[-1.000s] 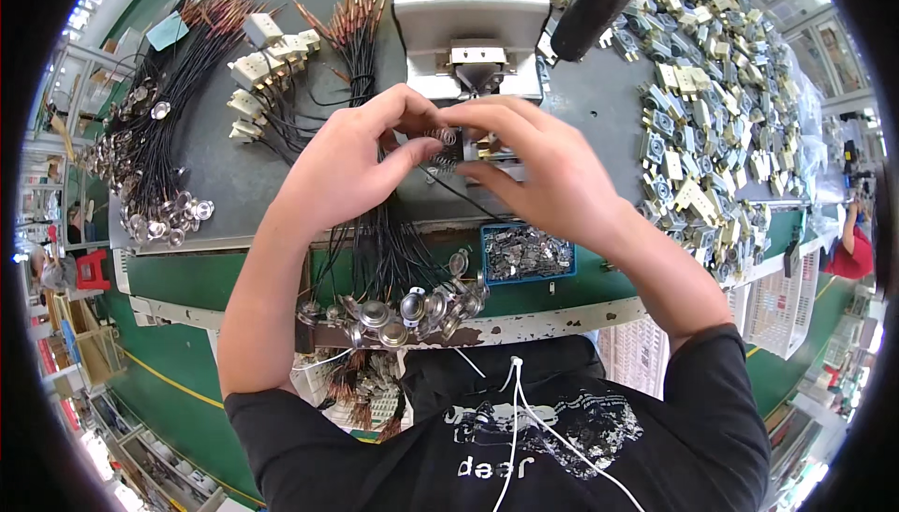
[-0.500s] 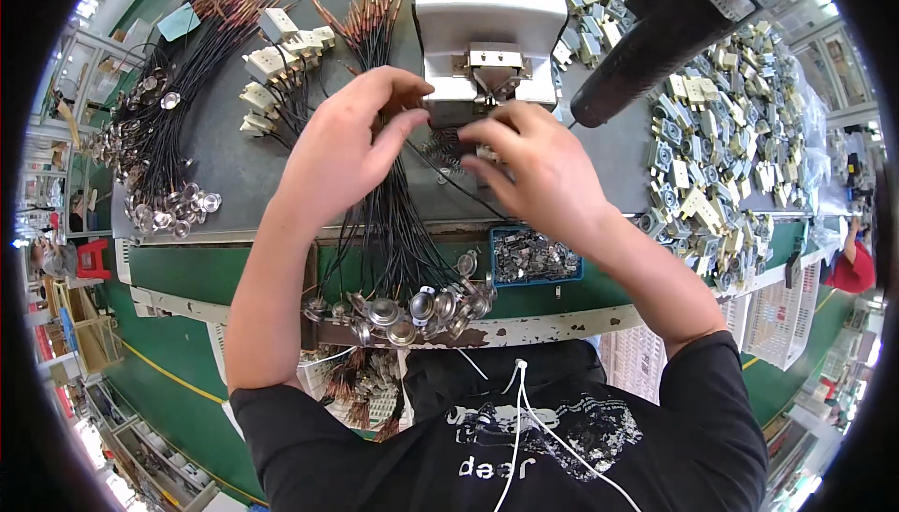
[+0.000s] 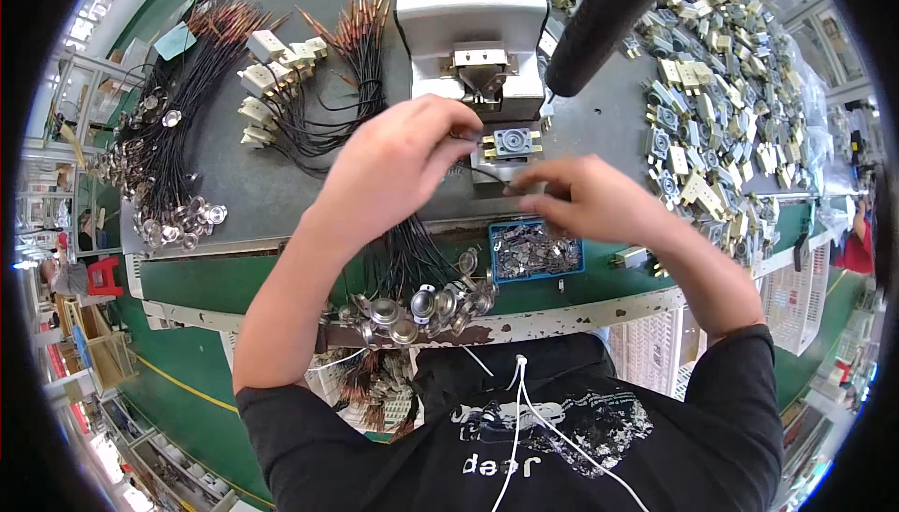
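My left hand [image 3: 403, 152] is closed in a pinch, a thin dark piece at its fingertips that looks like a wire's end. Just right of those fingertips sits a grey and cream connector block [image 3: 513, 143] with a round recess on its face. My right hand [image 3: 585, 194] pinches a black wire [image 3: 482, 173] that slants up toward the left hand. Behind the block stands a white bench machine [image 3: 473, 21] with a metal tool head [image 3: 482, 77]. Under my left wrist, a bundle of black wires [image 3: 412, 255] runs to round metal caps [image 3: 423, 304] at the near edge.
Another wire bundle [image 3: 178, 152] lies at the left, beside several wired cream blocks [image 3: 267, 81]. A blue tray [image 3: 536, 276] of small metal parts rests at the near edge. Loose connector blocks [image 3: 698, 128] cover the right side. A black cylindrical tool [image 3: 609, 16] hangs over the upper right.
Both hands have come back from the machine, the right one also outward and nearer. A connector block now shows in front of the machine, and the view has shifted slightly.
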`<act>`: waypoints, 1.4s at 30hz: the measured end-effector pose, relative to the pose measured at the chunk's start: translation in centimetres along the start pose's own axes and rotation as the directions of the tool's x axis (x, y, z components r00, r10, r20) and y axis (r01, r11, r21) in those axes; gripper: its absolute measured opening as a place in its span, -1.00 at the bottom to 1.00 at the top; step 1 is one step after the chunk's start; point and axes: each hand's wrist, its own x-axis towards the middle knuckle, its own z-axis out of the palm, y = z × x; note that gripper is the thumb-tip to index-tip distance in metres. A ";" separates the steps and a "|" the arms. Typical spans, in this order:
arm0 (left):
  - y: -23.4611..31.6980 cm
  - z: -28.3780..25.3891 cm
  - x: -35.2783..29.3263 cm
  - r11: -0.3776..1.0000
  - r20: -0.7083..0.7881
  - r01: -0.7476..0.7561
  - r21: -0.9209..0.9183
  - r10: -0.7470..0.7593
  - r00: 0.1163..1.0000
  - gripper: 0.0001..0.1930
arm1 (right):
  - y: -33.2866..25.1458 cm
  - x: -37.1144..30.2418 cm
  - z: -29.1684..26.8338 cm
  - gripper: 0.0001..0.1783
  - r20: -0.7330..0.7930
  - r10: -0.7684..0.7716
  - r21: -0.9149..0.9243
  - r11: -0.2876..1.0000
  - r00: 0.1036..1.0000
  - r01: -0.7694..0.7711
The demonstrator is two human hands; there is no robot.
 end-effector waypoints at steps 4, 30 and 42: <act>0.0 2.2 1.0 0.996 0.049 -0.076 0.057 0.073 0.996 -0.85 | 2.5 -1.7 2.4 -0.54 -0.224 -0.257 -0.310 0.933 0.940 0.182; -0.6 2.8 1.9 0.986 0.129 -0.116 0.116 0.100 0.987 -0.87 | 2.9 -0.1 1.7 -0.53 -0.343 -0.333 -0.447 0.880 0.878 0.159; -0.7 2.3 1.6 0.997 0.135 -0.011 0.076 0.000 0.991 -0.88 | 4.9 3.7 0.1 -0.69 -0.244 -0.503 -0.407 0.829 0.829 0.383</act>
